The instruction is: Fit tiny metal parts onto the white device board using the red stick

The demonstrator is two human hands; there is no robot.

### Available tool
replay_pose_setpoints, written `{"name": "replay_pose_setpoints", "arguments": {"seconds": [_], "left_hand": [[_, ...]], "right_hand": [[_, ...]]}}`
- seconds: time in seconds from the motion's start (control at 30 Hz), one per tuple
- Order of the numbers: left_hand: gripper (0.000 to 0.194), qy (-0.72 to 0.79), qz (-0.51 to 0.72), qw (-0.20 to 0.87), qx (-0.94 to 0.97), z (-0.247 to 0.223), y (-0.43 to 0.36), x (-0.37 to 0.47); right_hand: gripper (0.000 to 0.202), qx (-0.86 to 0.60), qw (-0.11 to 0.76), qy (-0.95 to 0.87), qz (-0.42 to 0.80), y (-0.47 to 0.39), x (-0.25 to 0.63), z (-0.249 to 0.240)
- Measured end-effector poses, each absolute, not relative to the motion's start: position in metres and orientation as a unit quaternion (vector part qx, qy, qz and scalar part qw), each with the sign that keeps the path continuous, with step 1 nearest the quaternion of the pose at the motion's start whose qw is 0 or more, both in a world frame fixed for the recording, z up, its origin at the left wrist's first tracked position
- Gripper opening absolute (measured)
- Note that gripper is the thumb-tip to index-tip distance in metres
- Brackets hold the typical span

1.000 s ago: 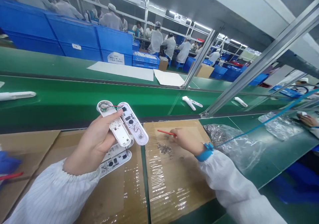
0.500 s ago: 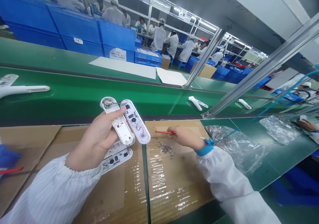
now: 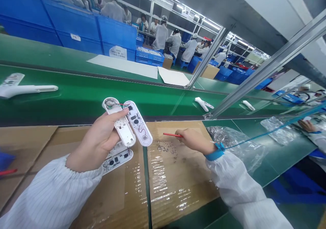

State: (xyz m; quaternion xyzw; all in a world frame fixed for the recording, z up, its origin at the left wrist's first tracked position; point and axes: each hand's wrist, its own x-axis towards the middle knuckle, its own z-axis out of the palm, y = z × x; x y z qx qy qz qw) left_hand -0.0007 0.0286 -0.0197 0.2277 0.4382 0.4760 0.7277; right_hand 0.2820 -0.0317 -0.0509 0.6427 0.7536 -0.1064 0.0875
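My left hand (image 3: pixel 98 140) is closed around an opened white plastic housing (image 3: pixel 126 133), thumb on top. Thin wires join it to a white cover with a circuit board (image 3: pixel 139 124) that hangs beside it. A second such board piece (image 3: pixel 119 159) shows below the hand; whether it is held or lies on the cardboard I cannot tell. My right hand (image 3: pixel 195 140) grips a thin red stick-like tool (image 3: pixel 172 135), its tip pointing left. Under it, small metal pieces (image 3: pixel 165 147) lie scattered on the right-hand cardboard sheet (image 3: pixel 183 181).
Beyond the cardboard runs a green conveyor belt (image 3: pixel 163 101) carrying white housings (image 3: pixel 201 104). A clear bag of metal pieces (image 3: pixel 231 142) lies right of my right hand. A metal post (image 3: pixel 212 57) rises behind. A co-worker's hand (image 3: pixel 307 124) is at far right.
My right hand has shifted slightly right with the red tool, and the metal pieces below are more spread out. The housings on the belt have moved right. My left hand keeps its hold.
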Motion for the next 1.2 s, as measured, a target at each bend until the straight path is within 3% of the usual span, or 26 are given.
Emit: {"name": "replay_pose_setpoints", "arguments": {"seconds": [0.17,0.47,0.67,0.77,0.87,0.93,1.2], "left_hand": [[0.033,0.434,0.466,0.737,0.226,-0.031,0.036,-0.003],[0.021,0.421,0.497,0.726,0.219,-0.021,0.029,0.004],[0.027,0.403,0.481,0.753,0.199,-0.025,0.027,0.007],[0.024,0.391,0.472,0.768,0.186,-0.029,0.023,0.012],[0.024,0.383,0.473,0.775,0.17,-0.032,0.016,0.018],[0.024,0.381,0.471,0.779,0.164,-0.031,0.011,0.022],[0.017,0.354,0.5,0.774,0.163,-0.027,-0.001,0.025]], "right_hand": [[0.03,0.647,0.095,0.75,-0.096,-0.033,0.293,-0.058],[0.015,0.609,0.097,0.778,-0.12,-0.038,0.271,-0.072],[0.012,0.603,0.03,0.791,-0.102,-0.044,0.269,-0.052],[0.014,0.591,-0.06,0.8,-0.089,-0.051,0.258,-0.032],[0.01,0.501,-0.247,0.825,-0.089,-0.06,0.237,-0.016],[0.013,0.426,-0.327,0.841,-0.064,-0.065,0.22,-0.012],[0.031,0.375,-0.212,0.899,0.076,-0.064,0.184,-0.022]]}}
